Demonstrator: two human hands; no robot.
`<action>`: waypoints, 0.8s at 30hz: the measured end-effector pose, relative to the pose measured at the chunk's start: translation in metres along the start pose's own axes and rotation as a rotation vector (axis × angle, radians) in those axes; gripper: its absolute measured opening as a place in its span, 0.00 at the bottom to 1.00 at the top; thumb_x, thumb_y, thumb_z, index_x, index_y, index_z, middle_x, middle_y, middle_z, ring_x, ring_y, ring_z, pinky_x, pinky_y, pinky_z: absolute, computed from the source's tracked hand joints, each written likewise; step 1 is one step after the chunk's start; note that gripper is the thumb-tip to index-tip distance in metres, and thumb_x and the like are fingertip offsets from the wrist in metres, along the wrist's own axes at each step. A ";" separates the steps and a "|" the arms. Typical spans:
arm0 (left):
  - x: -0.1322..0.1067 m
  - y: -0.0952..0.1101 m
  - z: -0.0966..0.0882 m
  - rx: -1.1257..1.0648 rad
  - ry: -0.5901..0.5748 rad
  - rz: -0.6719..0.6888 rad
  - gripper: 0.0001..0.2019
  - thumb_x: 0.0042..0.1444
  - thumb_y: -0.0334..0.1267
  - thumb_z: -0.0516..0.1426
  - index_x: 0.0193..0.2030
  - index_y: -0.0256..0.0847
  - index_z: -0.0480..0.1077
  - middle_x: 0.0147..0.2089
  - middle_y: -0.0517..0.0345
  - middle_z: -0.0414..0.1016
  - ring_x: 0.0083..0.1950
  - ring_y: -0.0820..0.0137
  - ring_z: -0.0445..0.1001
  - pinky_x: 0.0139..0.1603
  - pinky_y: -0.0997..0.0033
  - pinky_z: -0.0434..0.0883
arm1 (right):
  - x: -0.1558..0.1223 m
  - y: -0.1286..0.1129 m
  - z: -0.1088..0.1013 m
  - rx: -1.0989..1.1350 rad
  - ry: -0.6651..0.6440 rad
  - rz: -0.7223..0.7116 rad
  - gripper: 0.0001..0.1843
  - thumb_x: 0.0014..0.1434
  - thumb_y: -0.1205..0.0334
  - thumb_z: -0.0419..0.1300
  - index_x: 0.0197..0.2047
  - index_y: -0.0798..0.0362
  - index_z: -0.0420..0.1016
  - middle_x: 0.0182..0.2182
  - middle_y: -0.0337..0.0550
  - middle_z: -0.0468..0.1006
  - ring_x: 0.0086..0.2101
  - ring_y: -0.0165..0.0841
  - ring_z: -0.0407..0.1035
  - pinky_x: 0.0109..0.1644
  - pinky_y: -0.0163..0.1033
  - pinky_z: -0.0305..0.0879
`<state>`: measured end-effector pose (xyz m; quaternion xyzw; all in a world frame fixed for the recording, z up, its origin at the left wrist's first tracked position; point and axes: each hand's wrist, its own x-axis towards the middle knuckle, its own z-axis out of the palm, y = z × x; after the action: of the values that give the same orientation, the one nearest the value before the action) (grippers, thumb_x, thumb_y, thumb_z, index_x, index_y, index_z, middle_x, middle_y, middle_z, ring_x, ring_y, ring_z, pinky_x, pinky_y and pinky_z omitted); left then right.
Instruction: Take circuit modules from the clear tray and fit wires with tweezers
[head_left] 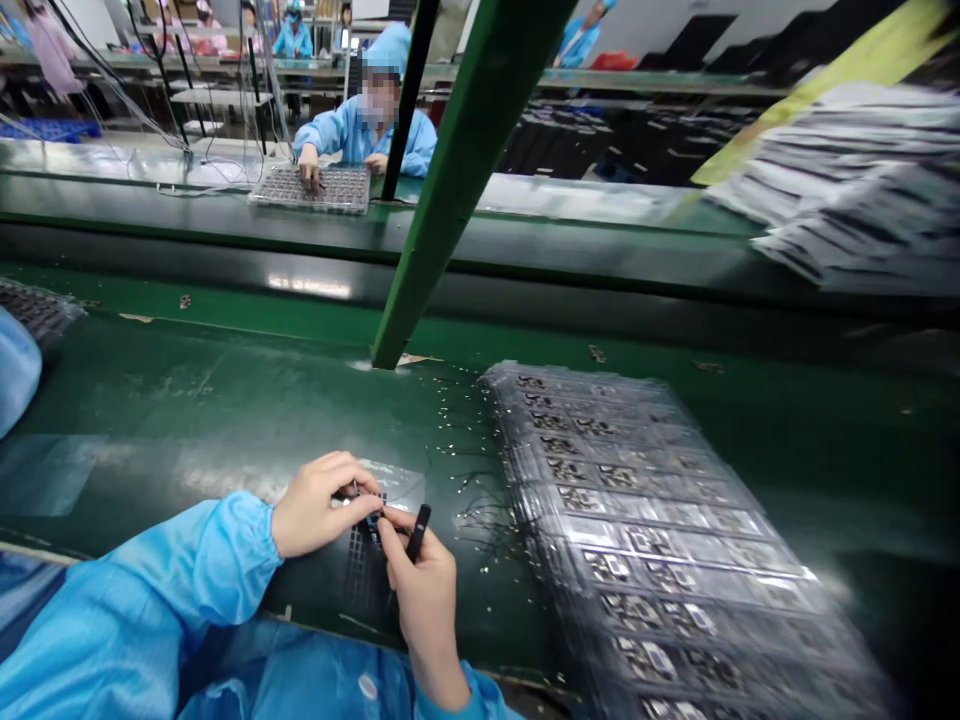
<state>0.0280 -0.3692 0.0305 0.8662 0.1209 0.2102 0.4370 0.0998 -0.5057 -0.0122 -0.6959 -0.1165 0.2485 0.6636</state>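
Observation:
At the near middle of the bench, my left hand (319, 508) is closed, with thumb and fingers pinching a small dark circuit board (373, 522). My right hand (429, 580) meets it from the right, thumb and forefinger at the board's edge. A slim black tool (418, 533), perhaps tweezers, is gripped in that right hand and points up past the fingers; its working end is hidden. Under both hands lies a clear sheet with a dark grid pattern (364, 572). Fingers cover much of the board, so its details cannot be made out.
To the right stands a stack of clear plastic trays (720, 520) holding small boards. Thin black wires (480, 490) with tiny bright ends lie beside it. A slanted green post (450, 200) rises beyond my hands. Across the line, a co-worker (375, 120) handles another tray (315, 190).

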 end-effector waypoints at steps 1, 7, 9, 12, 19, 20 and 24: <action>0.002 -0.001 0.000 -0.037 -0.065 -0.095 0.09 0.57 0.39 0.57 0.36 0.37 0.75 0.31 0.55 0.73 0.30 0.73 0.70 0.33 0.74 0.69 | -0.001 -0.001 0.000 -0.050 -0.027 -0.027 0.18 0.47 0.52 0.65 0.32 0.60 0.78 0.19 0.39 0.70 0.19 0.25 0.61 0.22 0.29 0.58; 0.007 -0.013 0.002 -0.301 -0.185 -0.396 0.09 0.53 0.39 0.59 0.32 0.34 0.77 0.31 0.57 0.73 0.27 0.77 0.65 0.28 0.79 0.64 | 0.000 -0.010 0.001 -0.124 -0.153 -0.003 0.14 0.46 0.55 0.64 0.32 0.57 0.80 0.22 0.39 0.73 0.24 0.28 0.65 0.30 0.32 0.64; 0.007 -0.016 0.003 -0.356 -0.171 -0.473 0.09 0.52 0.39 0.60 0.31 0.33 0.77 0.30 0.57 0.74 0.26 0.77 0.65 0.28 0.79 0.63 | 0.001 -0.009 0.000 -0.115 -0.188 0.042 0.16 0.45 0.54 0.65 0.34 0.57 0.80 0.18 0.37 0.70 0.21 0.27 0.62 0.26 0.30 0.61; 0.006 -0.016 0.005 -0.401 -0.150 -0.539 0.09 0.50 0.39 0.61 0.32 0.32 0.76 0.27 0.58 0.74 0.25 0.78 0.64 0.27 0.79 0.62 | 0.002 -0.005 -0.002 -0.090 -0.169 0.069 0.17 0.45 0.53 0.66 0.34 0.58 0.80 0.15 0.36 0.67 0.19 0.26 0.59 0.22 0.29 0.57; 0.005 -0.010 0.006 -0.417 -0.079 -0.513 0.08 0.49 0.38 0.62 0.31 0.33 0.74 0.24 0.61 0.72 0.25 0.78 0.65 0.27 0.79 0.65 | 0.003 0.003 -0.003 -0.051 -0.106 0.083 0.22 0.45 0.49 0.67 0.35 0.60 0.79 0.15 0.36 0.67 0.17 0.25 0.58 0.20 0.29 0.56; 0.005 -0.010 0.006 -0.411 -0.074 -0.506 0.08 0.49 0.38 0.62 0.31 0.33 0.74 0.24 0.61 0.72 0.25 0.78 0.66 0.28 0.79 0.65 | 0.003 0.004 -0.004 -0.052 -0.104 0.092 0.22 0.45 0.48 0.66 0.36 0.60 0.79 0.15 0.36 0.67 0.17 0.25 0.58 0.20 0.29 0.56; 0.003 -0.010 0.008 -0.369 -0.067 -0.465 0.07 0.50 0.36 0.62 0.32 0.33 0.74 0.25 0.60 0.73 0.26 0.77 0.68 0.29 0.79 0.67 | 0.004 0.005 -0.005 -0.053 -0.093 0.103 0.23 0.44 0.48 0.67 0.36 0.60 0.79 0.15 0.36 0.67 0.17 0.24 0.57 0.20 0.29 0.55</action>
<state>0.0341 -0.3675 0.0190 0.7276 0.2612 0.0940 0.6273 0.1048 -0.5083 -0.0179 -0.7058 -0.1178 0.3115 0.6252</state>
